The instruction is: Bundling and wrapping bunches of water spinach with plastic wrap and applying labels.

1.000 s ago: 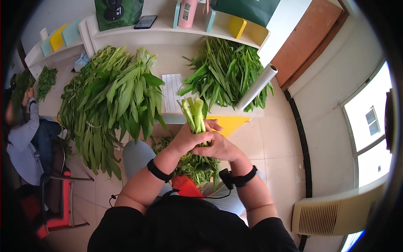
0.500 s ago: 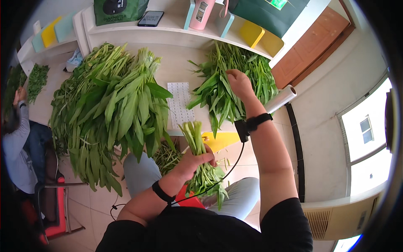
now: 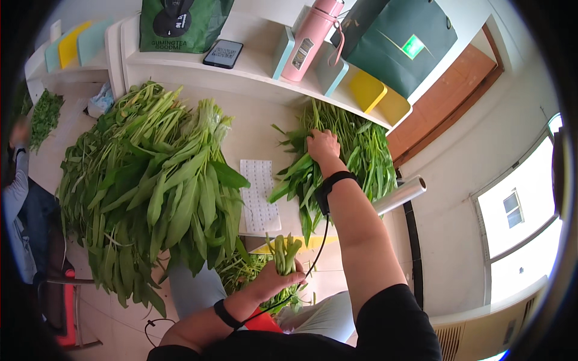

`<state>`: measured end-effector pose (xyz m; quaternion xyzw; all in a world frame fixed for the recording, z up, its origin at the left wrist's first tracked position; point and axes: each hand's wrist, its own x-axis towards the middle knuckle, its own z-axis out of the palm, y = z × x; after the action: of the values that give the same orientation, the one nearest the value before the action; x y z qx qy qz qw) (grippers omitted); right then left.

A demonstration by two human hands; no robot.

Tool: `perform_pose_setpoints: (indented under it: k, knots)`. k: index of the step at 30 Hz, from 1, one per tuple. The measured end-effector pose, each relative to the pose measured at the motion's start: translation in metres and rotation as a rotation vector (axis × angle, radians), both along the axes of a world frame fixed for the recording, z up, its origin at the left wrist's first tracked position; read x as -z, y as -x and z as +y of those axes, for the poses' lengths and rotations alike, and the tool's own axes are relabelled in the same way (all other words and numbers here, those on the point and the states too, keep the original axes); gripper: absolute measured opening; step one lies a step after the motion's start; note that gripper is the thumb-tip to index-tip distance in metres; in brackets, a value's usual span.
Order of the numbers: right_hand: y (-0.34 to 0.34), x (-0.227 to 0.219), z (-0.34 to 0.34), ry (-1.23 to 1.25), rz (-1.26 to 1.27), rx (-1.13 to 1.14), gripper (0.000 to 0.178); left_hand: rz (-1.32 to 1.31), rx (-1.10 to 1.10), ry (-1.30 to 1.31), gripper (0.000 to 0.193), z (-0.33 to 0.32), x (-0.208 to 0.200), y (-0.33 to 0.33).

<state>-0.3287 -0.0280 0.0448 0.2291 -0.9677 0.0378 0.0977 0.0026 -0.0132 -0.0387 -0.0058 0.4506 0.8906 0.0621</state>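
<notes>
My left hand (image 3: 278,281) is closed round a bunch of water spinach (image 3: 285,253) above my lap. The cut stems stick up out of the fist, and the leaves hang below it. On the table to the right, my right hand (image 3: 324,146) rests on a loose pile of water spinach (image 3: 367,150), its fingers bent in among the stalks. The fingertips are partly hidden by leaves. A larger heap of water spinach (image 3: 138,180) covers the table's left side, its leaves drooping over the front edge. Clear wrap shows round the stems of one bunch (image 3: 211,123) there.
A printed sheet (image 3: 259,195) lies between the heaps. A roll of clear film (image 3: 403,194) juts out at the right. The shelf behind carries a phone (image 3: 223,54), a pink flask (image 3: 312,42) and bags. A cable hangs from my right wrist. Another person (image 3: 18,198) sits far left.
The view has tilted, so the table sits lower in the picture. My right hand has shifted left over the pile, fingers now in the stalks. My left hand keeps its bunch, held slightly nearer me.
</notes>
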Motion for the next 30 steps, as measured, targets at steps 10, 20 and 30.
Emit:
perform_pose_setpoints:
  k: [10,20,30]
  knots:
    - [0.032,0.008,-0.004,-0.077,0.153,-0.05,0.016,-0.026,0.019,0.0,0.013,-0.007,-0.007,0.004]
    - [0.042,-0.034,0.023,0.144,-0.247,-0.075,0.041,0.073,0.044,-0.012,0.013,0.0,-0.012,0.004]
    - [-0.099,-0.076,0.089,0.492,-0.425,-0.329,0.037,0.1,-0.077,-0.087,0.017,0.002,-0.052,-0.006]
